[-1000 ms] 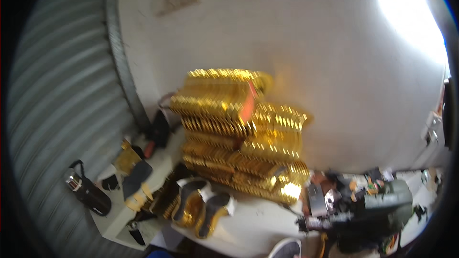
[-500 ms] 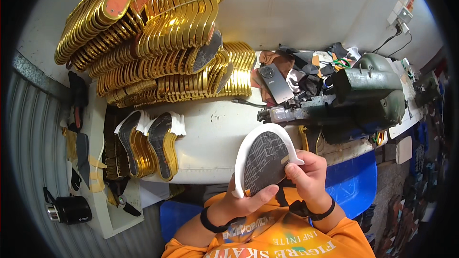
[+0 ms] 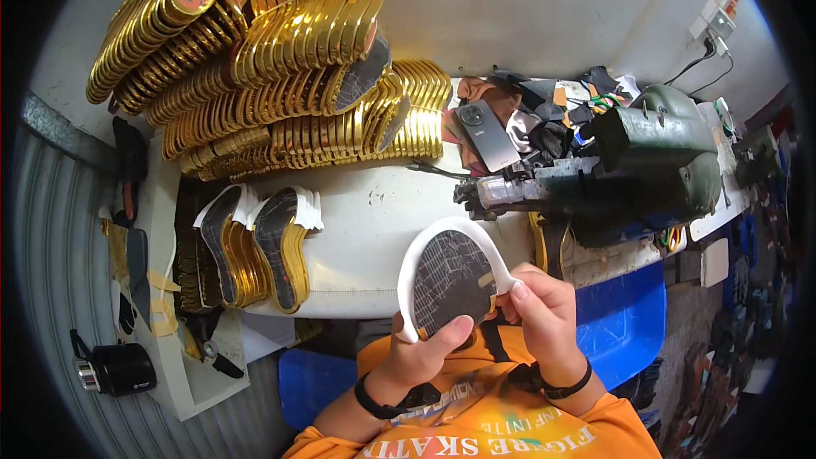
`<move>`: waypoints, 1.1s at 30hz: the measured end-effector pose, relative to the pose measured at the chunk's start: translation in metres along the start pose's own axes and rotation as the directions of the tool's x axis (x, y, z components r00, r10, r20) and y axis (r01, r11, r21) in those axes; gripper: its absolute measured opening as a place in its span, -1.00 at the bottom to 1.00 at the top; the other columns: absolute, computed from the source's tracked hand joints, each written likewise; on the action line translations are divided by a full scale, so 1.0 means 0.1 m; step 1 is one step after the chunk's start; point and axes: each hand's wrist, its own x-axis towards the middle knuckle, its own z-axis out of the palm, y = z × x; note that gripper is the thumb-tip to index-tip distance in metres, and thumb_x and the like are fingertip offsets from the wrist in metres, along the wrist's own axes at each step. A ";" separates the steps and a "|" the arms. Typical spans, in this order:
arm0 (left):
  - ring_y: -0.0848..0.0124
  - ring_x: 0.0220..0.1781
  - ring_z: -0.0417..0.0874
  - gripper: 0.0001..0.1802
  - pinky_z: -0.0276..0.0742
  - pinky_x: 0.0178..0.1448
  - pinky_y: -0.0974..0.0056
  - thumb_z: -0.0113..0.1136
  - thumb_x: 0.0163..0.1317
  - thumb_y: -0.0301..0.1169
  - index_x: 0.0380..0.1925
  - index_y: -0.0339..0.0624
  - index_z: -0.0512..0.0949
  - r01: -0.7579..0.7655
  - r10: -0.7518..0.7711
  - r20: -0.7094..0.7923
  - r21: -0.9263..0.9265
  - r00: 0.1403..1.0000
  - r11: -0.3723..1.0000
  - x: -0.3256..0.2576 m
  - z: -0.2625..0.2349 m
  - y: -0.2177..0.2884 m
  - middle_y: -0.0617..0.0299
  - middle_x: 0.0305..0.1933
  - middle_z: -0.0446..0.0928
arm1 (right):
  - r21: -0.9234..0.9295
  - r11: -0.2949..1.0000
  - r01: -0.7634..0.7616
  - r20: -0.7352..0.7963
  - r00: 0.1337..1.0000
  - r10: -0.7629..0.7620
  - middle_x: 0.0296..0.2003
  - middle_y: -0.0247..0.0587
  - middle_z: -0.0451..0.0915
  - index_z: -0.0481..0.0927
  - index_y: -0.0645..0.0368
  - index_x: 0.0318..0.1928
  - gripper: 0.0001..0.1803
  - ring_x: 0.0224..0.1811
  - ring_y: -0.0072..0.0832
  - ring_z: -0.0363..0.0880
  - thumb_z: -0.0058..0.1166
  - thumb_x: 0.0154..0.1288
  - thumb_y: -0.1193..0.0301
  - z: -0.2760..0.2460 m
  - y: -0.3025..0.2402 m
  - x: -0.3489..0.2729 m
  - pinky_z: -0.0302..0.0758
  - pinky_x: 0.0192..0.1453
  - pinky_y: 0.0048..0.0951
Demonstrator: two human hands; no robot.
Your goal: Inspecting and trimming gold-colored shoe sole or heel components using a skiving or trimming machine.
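While the left hand [image 3: 425, 359] held the dark insole [image 3: 450, 276] between thumb and fingers, left of the green machine [image 3: 650, 178], the right hand [image 3: 546, 310] pinched its white edging [image 3: 405, 289]; positioning seemed underway, the next move calling for even alignment.

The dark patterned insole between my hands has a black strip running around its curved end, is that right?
Not quite: the strip is white, not black, as the head view shows. The rest holds: the dark patterned insole is between your left hand and right hand, and the strip runs around its curved end.
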 end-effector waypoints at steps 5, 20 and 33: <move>0.38 0.05 0.69 -0.56 0.60 0.19 0.27 0.21 0.34 -0.53 0.22 -0.32 0.47 0.040 -0.042 -0.007 -0.203 0.999 0.978 0.01 0.04 0.01 0.15 0.05 0.65 | 0.182 0.982 -0.044 -0.023 0.999 0.049 -0.40 -0.27 0.57 0.73 0.45 -0.22 -0.84 -0.46 -0.65 0.43 0.14 0.37 0.58 -0.05 0.07 0.03 0.36 -0.35 -0.59; 0.16 0.50 0.37 -0.38 0.20 0.59 0.12 0.06 0.35 -0.62 0.43 -0.38 0.25 -0.254 0.267 0.011 0.341 0.964 0.905 -0.09 0.01 -0.36 -0.05 0.47 0.36 | -0.676 0.348 0.650 0.366 0.705 -0.607 -0.41 -0.07 0.55 0.66 0.57 -0.06 -0.58 -0.54 -0.32 0.45 0.19 -0.03 0.66 0.28 0.08 0.00 0.42 -0.46 -0.35; 0.27 0.40 0.47 -0.15 0.46 0.43 0.15 0.21 0.24 -0.62 0.52 -0.26 0.08 0.089 -0.073 0.054 -0.392 0.996 0.916 0.08 -0.01 -0.07 0.00 0.56 0.23 | 0.202 0.979 0.006 -0.026 1.000 0.000 -0.21 -0.19 0.60 0.60 0.36 -0.05 -0.53 -0.17 -0.46 0.57 -0.26 0.62 0.20 -0.03 0.20 -0.02 0.51 0.01 -0.39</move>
